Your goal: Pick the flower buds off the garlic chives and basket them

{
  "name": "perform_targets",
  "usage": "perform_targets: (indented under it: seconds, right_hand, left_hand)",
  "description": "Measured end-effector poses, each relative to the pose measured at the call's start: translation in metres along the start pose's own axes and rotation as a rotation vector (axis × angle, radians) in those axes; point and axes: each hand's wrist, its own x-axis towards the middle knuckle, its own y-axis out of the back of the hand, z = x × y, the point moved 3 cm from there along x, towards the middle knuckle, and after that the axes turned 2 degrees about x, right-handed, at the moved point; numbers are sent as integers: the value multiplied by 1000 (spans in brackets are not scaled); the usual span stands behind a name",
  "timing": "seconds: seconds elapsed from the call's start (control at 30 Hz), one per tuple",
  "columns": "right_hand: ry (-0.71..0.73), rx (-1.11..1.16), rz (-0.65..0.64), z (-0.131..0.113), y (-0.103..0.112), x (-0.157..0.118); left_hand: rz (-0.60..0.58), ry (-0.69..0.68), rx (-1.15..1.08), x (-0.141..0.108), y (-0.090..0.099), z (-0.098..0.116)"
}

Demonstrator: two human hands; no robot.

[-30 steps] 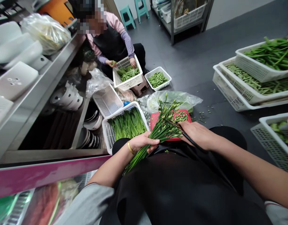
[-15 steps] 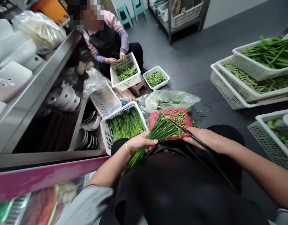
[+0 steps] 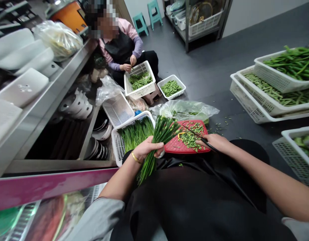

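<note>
My left hand [image 3: 148, 149] is wrapped round a bundle of thin green stalks [image 3: 161, 134], their budded tips pointing up and right. In my right hand [image 3: 214, 142] is a long dark thin tool [image 3: 198, 134], whose pointed end lies over the red tray [image 3: 171, 147]; its exact kind is hard to make out. Small cut green pieces [image 3: 193, 134] are scattered on the tray, just in front of my lap. Left of the tray, a white basket [image 3: 117, 147] holds many more long green stalks [image 3: 135, 134].
A person [image 3: 121, 43] sits at the back left, hands over a basket of greens [image 3: 140, 92]. Stacked white baskets [image 3: 260, 110] of green pods stand at the right. A metal counter [image 3: 69, 73] runs along the left. A plastic bag [image 3: 194, 108] lies behind the tray.
The bundle in my left hand has turned more upright and moved left, off the red tray. My right hand still holds the dark tool over the tray. The view has shifted slightly.
</note>
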Motion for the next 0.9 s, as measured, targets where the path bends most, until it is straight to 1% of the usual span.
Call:
perform_targets:
  seconds: [0.1,0.17,0.23,0.3,0.37,0.4,0.43,0.47,0.53,0.57,0.6,0.63,0.67,0.7,0.77,0.83,0.9]
  right_hand:
    - [-150,-25,15,-4,-23,33]
    - [-160,-33,33,-14,-35,48]
    - [-124,-45,56,-23,-39,55]
    - [-79,-59,110,-32,-29,50]
    - [-20,-50,234,-43,-5,35]
    - [28,-34,332,-50,11,24]
    - [112,-7,464,-58,29,12]
    - [239,24,620,-67,46,-2]
    - [574,50,934,-86,74,-29]
    - [743,29,1059,-93,83,-40]
    - [880,-10,1146,-99,87,-48]
    - [960,-59,1182,-102,89,-52]
    - [998,-98,1187,-104,89,-52]
    - [1006,-114,1172,-104,88,-51]
    - [974,-54,1108,-103,82,-46]
    - [897,139,1035,-103,75,-43]
    - [780,474,944,-104,68,-39]
  left_hand:
    - [119,-146,-21,4,0,15]
    - [187,-189,-47,7,-3,20]
    - [222,-195,-76,10,-4,20]
    - [240,-186,-97,11,-3,17]
    - [257,-178,-100,13,0,14]
    - [264,-177,-96,13,1,12]
    - [263,-178,-87,14,1,11]
    - [257,-181,-77,14,1,11]
    - [229,-182,-62,15,-1,10]
    - [216,-179,-61,14,-2,10]
    - [206,-175,-64,14,-3,10]
    - [199,-170,-69,13,-4,10]
    - [193,-164,-75,11,-4,10]
    - [189,-160,-84,10,-4,10]
    - [187,-160,-101,8,-5,9]
    - [203,-174,-114,7,-6,8]
    - [230,-199,-101,7,-9,9]
